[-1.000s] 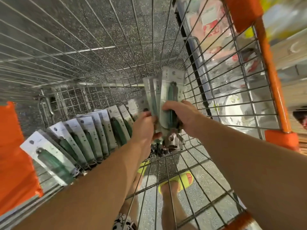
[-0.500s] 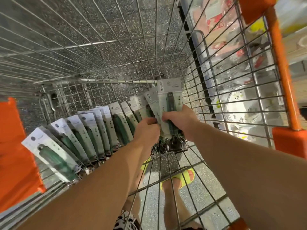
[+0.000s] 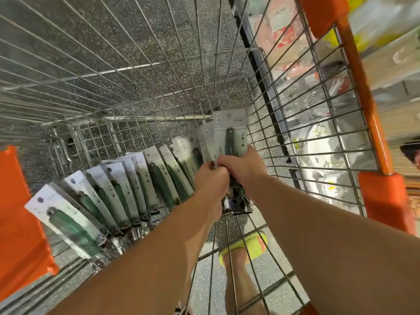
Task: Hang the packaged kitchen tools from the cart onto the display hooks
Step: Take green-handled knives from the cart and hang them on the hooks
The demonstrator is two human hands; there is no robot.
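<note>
Head view, looking down into wire cart (image 3: 159, 64) w/ orange corner guards. Row of packaged tools (image 3: 127, 192) – green handles on white cards – fans from 8 o'clock up to centre. Left hand (image 3: 210, 178) & right hand (image 3: 241, 164) meet at the row's 2 o'clock end, both gripping the end packs (image 3: 229, 133). Yellow sandal (image 3: 247, 246) shows thru the cart floor at 5 o'clock.

Dark speckled floor (image 3: 141, 42), shelf (image 3: 391, 71) at right w/ bagged goods, bright overhead light
</note>
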